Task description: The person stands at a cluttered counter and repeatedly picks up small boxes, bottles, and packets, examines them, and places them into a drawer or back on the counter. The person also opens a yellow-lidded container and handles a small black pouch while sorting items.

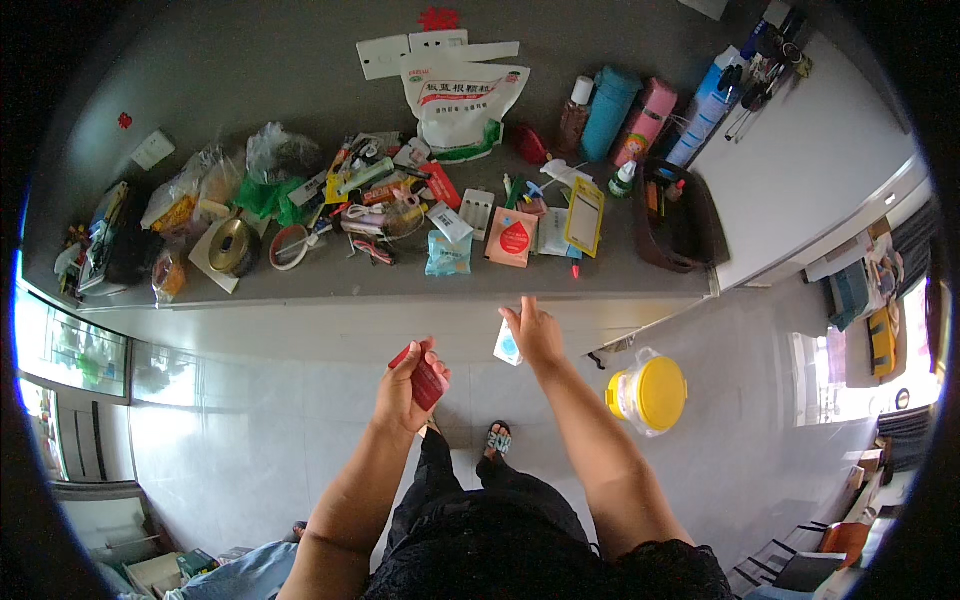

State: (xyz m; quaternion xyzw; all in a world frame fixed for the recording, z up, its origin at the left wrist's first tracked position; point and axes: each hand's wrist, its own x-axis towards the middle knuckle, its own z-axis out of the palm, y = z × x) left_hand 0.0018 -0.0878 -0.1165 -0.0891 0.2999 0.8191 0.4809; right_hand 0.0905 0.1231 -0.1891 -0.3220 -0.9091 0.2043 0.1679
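My left hand (400,396) is closed around a flat red card or packet (428,384), held out in front of my body below the counter's edge. My right hand (541,338) pinches a small white packet (506,346) with a blue round mark, just short of the same edge; its index finger points toward the counter (400,291). On the counter beyond it lie a salmon-coloured sachet (512,238) with a red drop, a light blue packet (448,255) and a yellow-bordered card (585,218). A white charger-like case (477,212) lies behind the sachet.
Pens, boxes and cables pile up mid-counter behind a large white bag (465,110). Tape rolls (234,247) and plastic bags sit left. A dark brown basket (680,255), bottles and a blue cylinder (609,115) stand right. A yellow-lidded bucket (658,393) is on the floor.
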